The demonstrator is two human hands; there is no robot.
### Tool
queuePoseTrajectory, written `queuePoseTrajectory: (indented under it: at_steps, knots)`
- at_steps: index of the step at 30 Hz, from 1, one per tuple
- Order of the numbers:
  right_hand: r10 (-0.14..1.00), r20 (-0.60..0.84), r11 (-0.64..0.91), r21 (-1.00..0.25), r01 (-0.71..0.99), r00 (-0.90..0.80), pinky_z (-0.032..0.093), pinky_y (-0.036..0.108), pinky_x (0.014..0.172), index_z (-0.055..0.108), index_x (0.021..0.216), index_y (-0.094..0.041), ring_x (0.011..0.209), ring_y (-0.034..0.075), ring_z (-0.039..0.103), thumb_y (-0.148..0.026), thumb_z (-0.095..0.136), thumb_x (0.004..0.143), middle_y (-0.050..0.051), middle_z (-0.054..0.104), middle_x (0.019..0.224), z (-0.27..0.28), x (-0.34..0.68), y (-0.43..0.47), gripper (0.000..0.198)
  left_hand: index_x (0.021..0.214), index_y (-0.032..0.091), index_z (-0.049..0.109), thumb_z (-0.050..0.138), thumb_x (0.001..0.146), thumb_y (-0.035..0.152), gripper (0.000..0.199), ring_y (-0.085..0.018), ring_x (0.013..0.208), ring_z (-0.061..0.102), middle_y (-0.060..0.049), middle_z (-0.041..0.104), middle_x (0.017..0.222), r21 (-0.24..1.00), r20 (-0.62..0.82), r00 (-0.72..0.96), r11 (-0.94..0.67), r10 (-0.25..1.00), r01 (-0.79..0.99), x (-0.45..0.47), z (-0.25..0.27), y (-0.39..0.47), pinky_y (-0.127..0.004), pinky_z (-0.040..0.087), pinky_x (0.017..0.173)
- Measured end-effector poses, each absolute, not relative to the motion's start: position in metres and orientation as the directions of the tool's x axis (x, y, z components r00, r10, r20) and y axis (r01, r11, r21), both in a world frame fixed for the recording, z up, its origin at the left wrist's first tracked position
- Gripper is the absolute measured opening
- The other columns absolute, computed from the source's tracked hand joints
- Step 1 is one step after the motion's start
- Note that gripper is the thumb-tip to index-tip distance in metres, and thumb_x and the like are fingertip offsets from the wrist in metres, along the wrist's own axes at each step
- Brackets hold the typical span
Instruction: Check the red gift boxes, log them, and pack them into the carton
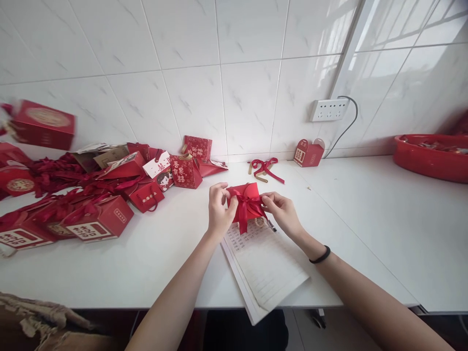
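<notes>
Between my two hands is a small red gift box with a red ribbon bow on its front. My left hand is closed on the box's left side, its thumb by the bow's left loop. My right hand pinches the bow's ribbon at the right side, thumb and forefinger together. The box is over the top end of an open notebook with handwritten lines. A dark pen lies by the notebook, partly hidden behind my right hand.
Many red boxes and ribbons are heaped at left. A blurred red box hangs above them. Loose ribbons, a small box, a power strip and a red basin are along the wall. Tan frayed cloth shows lower left.
</notes>
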State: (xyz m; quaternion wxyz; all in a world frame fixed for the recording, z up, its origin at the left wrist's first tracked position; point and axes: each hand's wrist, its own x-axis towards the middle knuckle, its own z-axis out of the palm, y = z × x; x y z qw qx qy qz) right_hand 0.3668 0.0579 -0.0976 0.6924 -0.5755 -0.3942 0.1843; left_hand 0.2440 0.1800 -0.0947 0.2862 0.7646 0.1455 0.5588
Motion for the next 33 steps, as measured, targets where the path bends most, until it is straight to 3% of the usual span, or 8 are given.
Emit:
queuePoseTrajectory:
  at_steps: [6, 11, 17, 25, 33]
  knots:
    - [0.710, 0.323, 0.290, -0.944, 0.158, 0.626, 0.054, 0.038, 0.081, 0.047, 0.056, -0.017, 0.090, 0.023, 0.057, -0.063, 0.067, 0.068, 0.008, 0.060, 0.093, -0.0957, 0.3643, 0.0572, 0.052, 0.083, 0.021, 0.042, 0.045, 0.071, 0.001, 0.024, -0.019, 0.106, 0.055, -0.008, 0.051, 0.108, 0.626, 0.766, 0.305, -0.764, 0.565, -0.157, 0.2443, -0.0953, 0.1780, -0.026, 0.050, 0.064]
    - [0.712, 0.315, 0.304, -0.944, 0.130, 0.628, 0.056, 0.037, 0.077, 0.048, 0.056, -0.017, 0.090, 0.022, 0.058, -0.062, 0.069, 0.068, 0.008, 0.059, 0.093, -0.0949, 0.3629, 0.0572, 0.051, 0.079, 0.021, 0.046, 0.042, 0.071, -0.001, 0.023, -0.019, 0.105, 0.053, -0.007, 0.052, 0.103, 0.575, 0.791, 0.327, -0.811, 0.518, -0.106, 0.2412, -0.0931, 0.1773, -0.027, 0.050, 0.066]
    - [0.710, 0.308, 0.304, -0.945, 0.119, 0.633, 0.057, 0.037, 0.078, 0.049, 0.057, -0.016, 0.088, 0.022, 0.058, -0.062, 0.069, 0.067, 0.008, 0.059, 0.093, -0.0968, 0.3647, 0.0585, 0.051, 0.090, 0.020, 0.046, 0.053, 0.074, 0.010, 0.020, -0.020, 0.104, 0.053, -0.009, 0.052, 0.104, 0.561, 0.798, 0.358, -0.815, 0.485, -0.146, 0.2405, -0.0944, 0.1771, -0.029, 0.052, 0.071]
    - [0.711, 0.309, 0.305, -0.945, 0.120, 0.632, 0.057, 0.035, 0.077, 0.049, 0.057, -0.015, 0.089, 0.022, 0.059, -0.062, 0.069, 0.067, 0.008, 0.059, 0.093, -0.0957, 0.3649, 0.0584, 0.052, 0.078, 0.020, 0.043, 0.053, 0.078, 0.011, 0.013, -0.019, 0.107, 0.051, -0.008, 0.052, 0.104, 0.590, 0.777, 0.352, -0.800, 0.522, -0.114, 0.2444, -0.0992, 0.1796, -0.029, 0.052, 0.074]
    - [0.709, 0.265, 0.300, -0.952, 0.061, 0.653, 0.058, 0.032, 0.075, 0.054, 0.059, -0.014, 0.084, 0.019, 0.060, -0.061, 0.073, 0.064, 0.007, 0.060, 0.094, -0.0953, 0.3658, 0.0598, 0.050, 0.090, 0.021, 0.048, 0.044, 0.078, 0.006, 0.019, -0.016, 0.106, 0.052, -0.007, 0.052, 0.105, 0.705, 0.703, 0.325, -0.681, 0.633, -0.198, 0.2460, -0.0992, 0.1791, -0.027, 0.052, 0.075]
